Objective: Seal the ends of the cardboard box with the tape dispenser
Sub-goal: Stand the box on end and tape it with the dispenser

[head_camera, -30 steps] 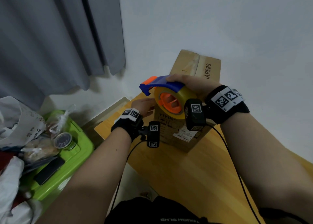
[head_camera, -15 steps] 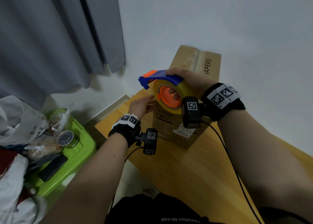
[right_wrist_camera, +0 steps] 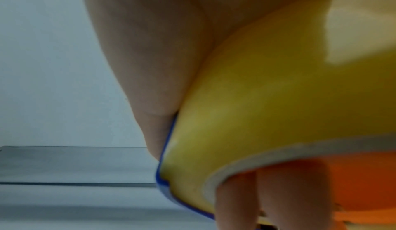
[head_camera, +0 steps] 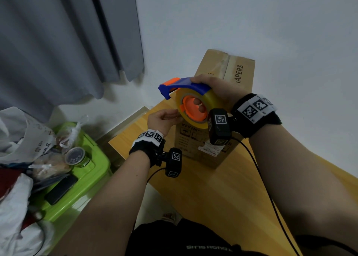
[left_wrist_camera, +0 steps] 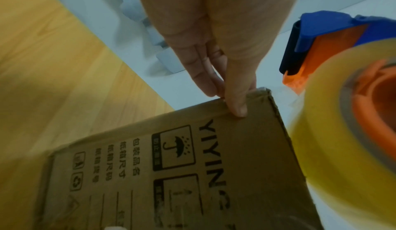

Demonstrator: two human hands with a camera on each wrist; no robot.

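Note:
A brown cardboard box (head_camera: pixel 240 75) lies on the wooden table (head_camera: pixel 213 188) against the white wall. My right hand (head_camera: pixel 213 89) grips the blue and orange tape dispenser (head_camera: pixel 193 102) with its yellowish roll, just above the box's near end, with fingers through the orange core. In the right wrist view the roll of the tape dispenser (right_wrist_camera: pixel 278 98) fills the frame under my right hand (right_wrist_camera: pixel 160 47). My left hand (left_wrist_camera: pixel 225 101) pinches the near top corner of the box (left_wrist_camera: pixel 214 165), thumb on the printed face and fingers over the edge. The dispenser (left_wrist_camera: pixel 342 115) hangs just right of that corner.
A green plastic bin (head_camera: pixel 83 170) stands left of the table, with bags, a small can (head_camera: pixel 75 156) and a dark phone (head_camera: pixel 60 189) on it. A grey curtain (head_camera: pixel 67 42) hangs at the back left. The table's near part is bare wood.
Both hands keep their holds. The dispenser stays by the box's near top edge, and only the view has shifted slightly.

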